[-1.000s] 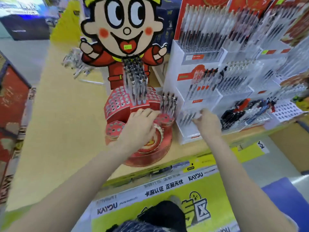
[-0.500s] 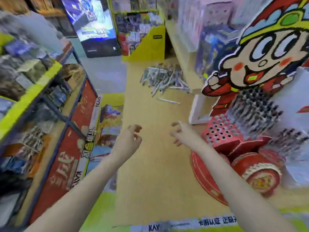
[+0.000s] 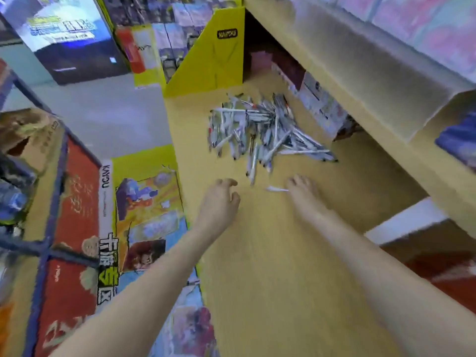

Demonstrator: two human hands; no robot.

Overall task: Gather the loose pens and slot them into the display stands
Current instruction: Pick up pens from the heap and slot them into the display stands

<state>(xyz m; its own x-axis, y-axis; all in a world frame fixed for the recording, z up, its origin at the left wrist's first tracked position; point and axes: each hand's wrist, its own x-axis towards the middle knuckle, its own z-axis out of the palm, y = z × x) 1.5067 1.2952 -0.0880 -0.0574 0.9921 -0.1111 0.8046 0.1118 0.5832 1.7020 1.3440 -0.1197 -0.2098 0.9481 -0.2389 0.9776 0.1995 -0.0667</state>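
I see bright, even, soft-shadowed light; motion blur smears everything, worst beyond my left hand (image 3: 219, 202); edges bend.

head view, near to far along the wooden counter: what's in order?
Left hand and right hand roughly level, nearest → single stray pen by the right hand's fingertips → pile of loose pens → yellow KAYOU cardboard divider at the counter's far end.

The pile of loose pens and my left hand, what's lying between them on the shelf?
In the head view, only bare wooden shelf separates the left hand from the pile of pens. One stray pen lies apart, by the right hand.
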